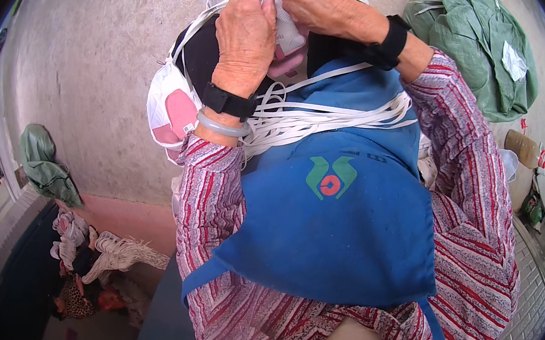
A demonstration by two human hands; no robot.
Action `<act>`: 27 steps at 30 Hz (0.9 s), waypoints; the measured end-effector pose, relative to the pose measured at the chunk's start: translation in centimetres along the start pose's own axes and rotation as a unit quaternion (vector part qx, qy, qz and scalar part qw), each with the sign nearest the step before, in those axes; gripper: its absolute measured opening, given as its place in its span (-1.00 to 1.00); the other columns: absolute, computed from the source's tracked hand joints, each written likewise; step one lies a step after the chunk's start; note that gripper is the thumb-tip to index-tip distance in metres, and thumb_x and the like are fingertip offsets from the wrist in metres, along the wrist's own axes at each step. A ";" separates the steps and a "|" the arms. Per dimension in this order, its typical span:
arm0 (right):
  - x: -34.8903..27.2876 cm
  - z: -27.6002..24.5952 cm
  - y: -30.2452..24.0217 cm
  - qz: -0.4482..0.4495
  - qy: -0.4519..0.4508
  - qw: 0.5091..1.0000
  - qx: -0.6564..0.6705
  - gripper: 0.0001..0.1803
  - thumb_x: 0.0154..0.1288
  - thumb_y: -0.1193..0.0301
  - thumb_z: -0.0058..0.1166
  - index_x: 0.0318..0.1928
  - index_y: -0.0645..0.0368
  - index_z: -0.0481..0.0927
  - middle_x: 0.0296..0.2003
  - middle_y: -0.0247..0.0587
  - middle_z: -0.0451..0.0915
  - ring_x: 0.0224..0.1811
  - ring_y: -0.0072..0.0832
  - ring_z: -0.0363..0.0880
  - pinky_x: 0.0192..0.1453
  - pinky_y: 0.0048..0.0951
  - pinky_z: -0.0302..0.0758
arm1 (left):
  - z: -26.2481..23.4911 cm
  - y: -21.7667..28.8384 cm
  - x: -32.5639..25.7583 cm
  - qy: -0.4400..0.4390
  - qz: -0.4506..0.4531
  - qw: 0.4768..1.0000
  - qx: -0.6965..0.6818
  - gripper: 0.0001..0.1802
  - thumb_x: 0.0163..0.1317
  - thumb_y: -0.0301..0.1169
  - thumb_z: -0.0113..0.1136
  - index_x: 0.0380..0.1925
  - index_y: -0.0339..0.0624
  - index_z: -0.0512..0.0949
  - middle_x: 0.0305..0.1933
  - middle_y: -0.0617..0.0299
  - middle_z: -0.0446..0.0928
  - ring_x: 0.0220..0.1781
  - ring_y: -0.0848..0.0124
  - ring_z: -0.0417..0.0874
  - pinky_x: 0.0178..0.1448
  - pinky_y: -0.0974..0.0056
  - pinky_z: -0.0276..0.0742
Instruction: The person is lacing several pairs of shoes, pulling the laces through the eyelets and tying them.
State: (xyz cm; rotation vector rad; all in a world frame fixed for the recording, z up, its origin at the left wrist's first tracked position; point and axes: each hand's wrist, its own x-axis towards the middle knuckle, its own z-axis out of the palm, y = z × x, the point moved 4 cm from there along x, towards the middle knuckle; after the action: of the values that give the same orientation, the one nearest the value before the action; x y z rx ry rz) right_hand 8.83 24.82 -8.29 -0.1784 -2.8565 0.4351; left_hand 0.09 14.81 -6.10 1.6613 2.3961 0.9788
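Note:
My left hand (247, 31) and my right hand (320, 2) are raised together at the top of the view, both closed on a white and pink shoe upper (289, 45) with white elastic straps. A thick bundle of white straps (318, 118) lies draped across my blue apron (334, 216). Another white and pink shoe piece (169, 113) hangs by my left wrist, beside a black shoe part (199, 56). Both wrists carry black bands, and the left also has a pale bangle.
A green sack (481, 46) lies on the concrete floor at the upper right. Green cloth (44, 162) sits at the left by a wall. A heap of white straps and shoe parts (101, 255) lies at the lower left. Grey tiles (531, 303) run along the right.

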 end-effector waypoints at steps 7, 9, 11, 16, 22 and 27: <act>-0.6 0.1 1.3 -0.063 0.059 0.992 0.087 -0.79 0.13 0.44 0.11 -0.46 0.39 0.49 -0.47 0.15 0.45 -0.42 0.00 0.51 -0.36 -0.16 0.44 | 0.6 0.3 1.1 -0.021 -0.009 0.997 0.071 -0.74 0.33 -0.27 0.21 -0.20 -0.27 0.63 -0.27 -0.11 0.66 -0.20 -0.08 0.69 -0.10 -0.02 0.58; -0.3 0.7 1.6 -0.040 0.009 0.996 0.077 -0.78 0.14 0.44 0.11 -0.46 0.40 0.48 -0.48 0.16 0.45 -0.43 0.03 0.50 -0.36 -0.16 0.42 | 0.8 0.2 1.3 -0.041 -0.020 0.994 0.102 -0.75 0.33 -0.27 0.21 -0.20 -0.25 0.63 -0.26 -0.10 0.67 -0.19 -0.08 0.69 -0.10 -0.02 0.58; 0.1 0.8 2.0 -0.016 -0.007 0.993 0.115 -0.79 0.15 0.44 0.11 -0.46 0.40 0.48 -0.49 0.18 0.44 -0.44 0.04 0.49 -0.36 -0.15 0.42 | 0.8 0.1 1.2 -0.044 -0.021 0.994 0.095 -0.75 0.33 -0.27 0.21 -0.19 -0.24 0.63 -0.25 -0.10 0.67 -0.19 -0.08 0.70 -0.10 -0.02 0.59; 0.1 0.8 2.2 0.034 -0.030 0.988 0.151 -0.81 0.17 0.47 0.10 -0.41 0.41 0.49 -0.51 0.19 0.43 -0.45 0.07 0.50 -0.38 -0.11 0.42 | 0.5 0.7 0.2 0.012 -0.009 0.999 0.038 -0.77 0.33 -0.26 0.22 -0.18 -0.18 0.64 -0.23 -0.05 0.69 -0.17 -0.06 0.71 -0.10 0.00 0.59; -0.6 0.5 1.2 0.020 0.009 0.993 0.114 -0.81 0.19 0.47 0.08 -0.37 0.42 0.49 -0.48 0.17 0.46 -0.43 0.07 0.52 -0.37 -0.09 0.46 | 1.2 0.3 0.1 0.024 -0.043 0.997 0.064 -0.74 0.33 -0.19 0.21 -0.24 -0.17 0.61 -0.35 -0.11 0.67 -0.25 -0.10 0.71 -0.16 -0.02 0.61; 0.0 -0.8 -0.3 0.007 -0.002 0.997 0.081 -0.84 0.22 0.49 0.04 -0.35 0.40 0.49 -0.42 0.17 0.48 -0.40 0.06 0.55 -0.33 -0.08 0.52 | 0.9 0.3 1.1 -0.058 -0.056 0.989 0.121 -0.73 0.36 -0.22 0.14 -0.28 -0.24 0.57 -0.43 -0.12 0.65 -0.32 -0.06 0.72 -0.23 -0.03 0.60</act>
State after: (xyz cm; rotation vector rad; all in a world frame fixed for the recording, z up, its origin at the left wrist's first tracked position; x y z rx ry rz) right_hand 8.99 24.72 -7.43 -0.1685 -2.8087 0.6669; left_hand 0.26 16.24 -6.31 1.5817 2.5800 0.5777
